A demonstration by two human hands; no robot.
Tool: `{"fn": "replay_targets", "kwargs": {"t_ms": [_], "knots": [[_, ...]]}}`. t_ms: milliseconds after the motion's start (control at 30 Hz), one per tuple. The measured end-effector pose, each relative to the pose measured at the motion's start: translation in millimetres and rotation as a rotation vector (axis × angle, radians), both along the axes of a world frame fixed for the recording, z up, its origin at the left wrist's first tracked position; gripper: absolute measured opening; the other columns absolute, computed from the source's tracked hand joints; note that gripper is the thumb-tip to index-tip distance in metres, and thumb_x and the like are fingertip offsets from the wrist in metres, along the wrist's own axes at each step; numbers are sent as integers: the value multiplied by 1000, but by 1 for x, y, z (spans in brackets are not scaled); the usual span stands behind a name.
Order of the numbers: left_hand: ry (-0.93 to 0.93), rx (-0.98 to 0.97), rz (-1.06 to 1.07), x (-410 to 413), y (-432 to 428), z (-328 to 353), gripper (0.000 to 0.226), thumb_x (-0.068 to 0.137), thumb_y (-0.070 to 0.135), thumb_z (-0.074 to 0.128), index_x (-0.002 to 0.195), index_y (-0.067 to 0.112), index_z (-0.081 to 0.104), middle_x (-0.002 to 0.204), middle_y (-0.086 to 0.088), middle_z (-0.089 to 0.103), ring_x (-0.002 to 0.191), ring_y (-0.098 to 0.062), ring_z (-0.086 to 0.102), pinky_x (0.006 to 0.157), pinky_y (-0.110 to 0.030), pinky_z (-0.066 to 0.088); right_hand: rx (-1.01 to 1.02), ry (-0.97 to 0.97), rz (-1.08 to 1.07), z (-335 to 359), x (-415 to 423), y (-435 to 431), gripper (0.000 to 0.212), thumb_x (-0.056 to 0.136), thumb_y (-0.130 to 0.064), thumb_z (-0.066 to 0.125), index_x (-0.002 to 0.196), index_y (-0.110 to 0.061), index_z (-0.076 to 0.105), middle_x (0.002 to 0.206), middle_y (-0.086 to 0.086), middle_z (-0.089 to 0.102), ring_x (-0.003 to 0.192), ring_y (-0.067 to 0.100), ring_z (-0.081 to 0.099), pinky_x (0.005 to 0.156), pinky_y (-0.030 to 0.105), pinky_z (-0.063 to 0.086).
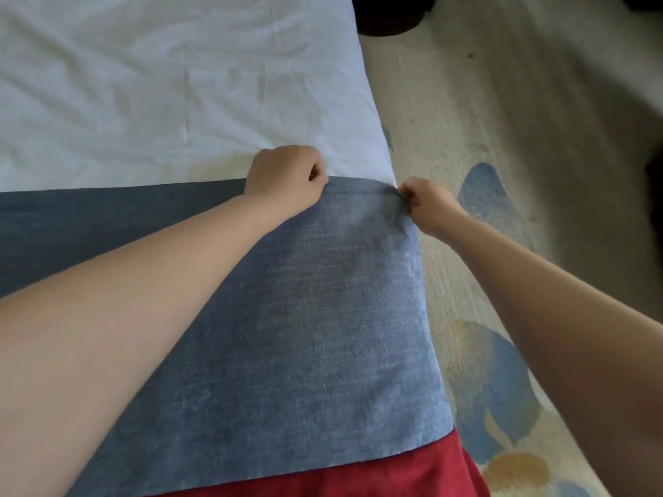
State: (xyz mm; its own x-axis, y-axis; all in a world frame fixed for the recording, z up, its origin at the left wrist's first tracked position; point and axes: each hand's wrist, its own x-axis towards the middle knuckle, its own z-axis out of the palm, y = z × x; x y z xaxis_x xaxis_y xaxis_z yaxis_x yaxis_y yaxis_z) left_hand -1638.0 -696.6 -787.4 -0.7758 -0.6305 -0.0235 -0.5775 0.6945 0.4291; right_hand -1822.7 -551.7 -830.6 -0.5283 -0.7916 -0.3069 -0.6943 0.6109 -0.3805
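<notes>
Cloth (305, 317) of faded blue lies spread flat across the bed (373, 102). Its far edge runs straight over the white sheet (161, 84), and its right edge follows the bed's side, hanging just over it. The left hand (287, 174) sits on that far edge with its fingers (317, 170) curled tight and the hem gripped beneath them. The right hand (430, 206) is at the far right corner, right at the bed's side, where its fingers pinch the cloth into a small pucker. Both forearms reach out over the cloth. Nearer the person, red fabric (358, 475) shows beyond the cloth's near edge. Rumpled sheet stretches away past the hands. To the right, a pale carpet (502, 120) with blue and yellow flowers lies open beside the bed, and a dark object (387, 12) stands by the bed's far corner.
</notes>
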Motion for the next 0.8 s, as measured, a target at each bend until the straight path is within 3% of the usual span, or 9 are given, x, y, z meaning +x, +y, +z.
{"fn": "replay_targets", "kwargs": {"t_ms": [67,200,333,400,500,567,667,800], "knots": [[11,29,-12,0,0,-2,19,92,20,53,82,10,65,82,-2,68,78,-21,62,72,-33,49,-19,21,-34,-3,-4,1,26,85,3,37,87,-14,56,86,8,59,80,26,54,66,34,43],[10,60,-15,0,-2,-5,17,93,21,54,84,10,64,85,-2,67,80,-20,61,68,-31,47,25,51,-123,-7,-3,-12,26,86,2,40,93,-10,62,87,8,57,80,27,54,66,34,45],[6,77,-26,1,-6,-3,15,93,23,53,85,15,62,87,3,65,82,-17,59,68,-30,45,90,-15,-134,-10,7,-15,24,81,7,41,66,-10,46,70,6,48,75,24,47,56,29,33],[0,89,-44,3,-10,-2,13,92,24,53,88,18,63,88,7,62,84,-14,57,69,-29,43,119,-11,-105,-8,5,-6,27,82,7,41,64,-13,41,75,9,50,77,25,49,58,29,33],[-26,86,-69,3,-14,-3,11,92,24,54,90,19,63,88,10,58,84,-12,55,68,-28,40,173,131,-73,-1,2,-5,22,86,4,41,88,-10,57,96,12,61,93,31,58,80,38,44],[-43,71,-68,3,-14,-4,10,93,24,54,89,21,62,88,10,57,83,-12,53,67,-28,37,210,266,-78,6,8,-14,27,89,2,43,107,-9,60,110,15,62,105,35,57,92,44,41],[-45,37,-55,8,-13,-2,12,94,27,52,91,20,61,89,9,58,83,-12,54,66,-29,38,235,262,-142,14,21,-27,29,91,2,41,115,-4,57,116,18,60,108,36,55,89,42,43],[-90,8,-2,40,-26,10,17,92,34,54,91,20,64,91,8,60,84,-15,57,68,-31,44,-139,270,-34,40,52,-43,32,89,0,45,115,-12,60,114,8,62,105,26,55,83,36,47]]}}
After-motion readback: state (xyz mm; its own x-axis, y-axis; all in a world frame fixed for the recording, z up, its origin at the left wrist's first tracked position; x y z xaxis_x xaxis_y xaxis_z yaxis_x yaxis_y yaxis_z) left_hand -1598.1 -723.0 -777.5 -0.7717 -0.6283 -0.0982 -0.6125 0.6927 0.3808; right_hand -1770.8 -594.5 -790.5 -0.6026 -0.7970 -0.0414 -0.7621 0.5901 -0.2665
